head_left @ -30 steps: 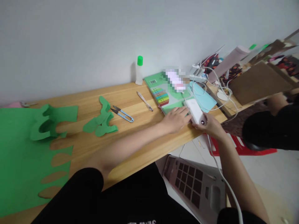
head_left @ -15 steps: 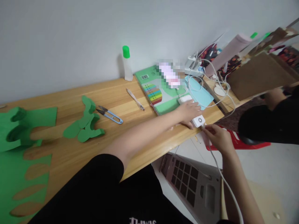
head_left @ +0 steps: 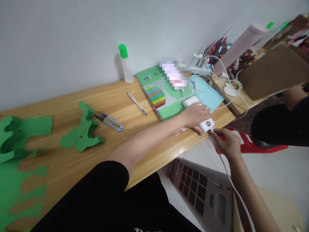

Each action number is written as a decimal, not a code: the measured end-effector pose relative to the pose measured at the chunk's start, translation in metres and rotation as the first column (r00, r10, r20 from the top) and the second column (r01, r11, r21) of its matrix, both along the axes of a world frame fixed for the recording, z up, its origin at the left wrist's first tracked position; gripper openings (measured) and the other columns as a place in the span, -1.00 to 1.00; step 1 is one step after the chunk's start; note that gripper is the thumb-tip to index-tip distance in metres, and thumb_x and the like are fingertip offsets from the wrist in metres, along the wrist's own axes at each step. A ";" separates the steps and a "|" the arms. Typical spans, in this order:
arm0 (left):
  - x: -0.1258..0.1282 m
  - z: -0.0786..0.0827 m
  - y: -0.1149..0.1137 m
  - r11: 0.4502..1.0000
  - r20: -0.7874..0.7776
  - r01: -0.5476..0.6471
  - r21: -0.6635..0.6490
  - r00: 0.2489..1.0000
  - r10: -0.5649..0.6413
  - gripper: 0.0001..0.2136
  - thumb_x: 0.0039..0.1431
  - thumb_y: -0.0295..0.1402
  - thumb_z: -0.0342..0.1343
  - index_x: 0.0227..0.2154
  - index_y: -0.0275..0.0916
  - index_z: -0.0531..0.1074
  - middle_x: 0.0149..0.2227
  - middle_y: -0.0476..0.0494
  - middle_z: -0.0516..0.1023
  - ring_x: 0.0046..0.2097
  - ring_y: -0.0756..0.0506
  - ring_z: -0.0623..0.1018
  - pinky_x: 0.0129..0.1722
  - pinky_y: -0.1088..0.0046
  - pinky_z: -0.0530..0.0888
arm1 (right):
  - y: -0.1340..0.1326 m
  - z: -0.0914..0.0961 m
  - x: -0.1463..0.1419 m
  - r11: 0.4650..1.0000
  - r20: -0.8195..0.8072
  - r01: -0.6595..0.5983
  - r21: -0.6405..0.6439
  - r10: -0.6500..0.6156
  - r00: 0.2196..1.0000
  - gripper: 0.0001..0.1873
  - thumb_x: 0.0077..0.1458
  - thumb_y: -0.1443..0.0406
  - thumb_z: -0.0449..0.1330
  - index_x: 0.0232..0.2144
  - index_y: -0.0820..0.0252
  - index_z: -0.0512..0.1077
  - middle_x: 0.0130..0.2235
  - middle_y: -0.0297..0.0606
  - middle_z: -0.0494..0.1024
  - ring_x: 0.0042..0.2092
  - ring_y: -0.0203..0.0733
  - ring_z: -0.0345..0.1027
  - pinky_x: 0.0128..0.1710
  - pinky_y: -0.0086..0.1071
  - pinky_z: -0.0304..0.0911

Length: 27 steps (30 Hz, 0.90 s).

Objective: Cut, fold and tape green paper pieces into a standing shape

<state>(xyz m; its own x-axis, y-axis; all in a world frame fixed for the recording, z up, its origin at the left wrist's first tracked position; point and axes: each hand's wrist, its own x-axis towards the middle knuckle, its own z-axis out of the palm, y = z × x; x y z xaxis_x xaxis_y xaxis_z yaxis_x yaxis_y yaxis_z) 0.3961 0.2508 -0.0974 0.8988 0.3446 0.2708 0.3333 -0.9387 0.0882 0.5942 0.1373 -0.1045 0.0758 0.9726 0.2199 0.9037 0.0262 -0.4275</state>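
Note:
My left hand (head_left: 195, 115) is wrapped over a white power bank (head_left: 207, 125) near the table's front edge, its fingers lying across the top. At the near end of the power bank, my right hand (head_left: 226, 141) pinches the plug of a white charging cable (head_left: 228, 178). The plug touches that end; how far in it sits, I cannot tell. Behind my left hand lies a green picture book (head_left: 170, 111), with a phone (head_left: 173, 74) on it, its screen blurred out. A light blue sheet (head_left: 211, 96) lies beside the book under loops of white cable.
Left on the wooden table (head_left: 149, 151) are blue thread snips (head_left: 111, 122), a pen (head_left: 136, 103), green foam cut-outs (head_left: 84, 132) and a green-capped glue bottle (head_left: 126, 66). A power strip (head_left: 200, 69), pink cylinder (head_left: 241, 46) and brown board (head_left: 272, 72) stand right, near another person's arm (head_left: 293, 98).
The view has shifted slightly. Both hands keep their places on the power bank and the cable plug, with little visible movement.

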 end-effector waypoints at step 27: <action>0.001 -0.001 0.000 1.000 0.020 0.001 -0.029 1.000 0.000 -0.36 0.13 0.03 0.11 0.11 -0.40 0.33 0.13 -0.38 0.40 0.16 -0.33 0.32 0.19 0.15 0.07 | 0.011 0.008 0.017 0.985 0.155 -0.150 -0.084 0.161 0.975 -0.49 0.12 -0.12 0.02 -0.45 0.17 0.45 -0.40 -0.09 0.57 -0.33 -0.04 0.47 -0.32 -0.25 0.32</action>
<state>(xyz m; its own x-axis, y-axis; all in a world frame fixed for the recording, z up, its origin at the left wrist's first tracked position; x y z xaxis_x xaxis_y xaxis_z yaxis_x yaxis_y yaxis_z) 0.3974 0.2510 -0.0984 0.8934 0.3522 0.2787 0.3308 -0.9358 0.1221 0.6114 0.1479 -0.0968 -0.1083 0.9833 0.1460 0.9478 0.1464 -0.2831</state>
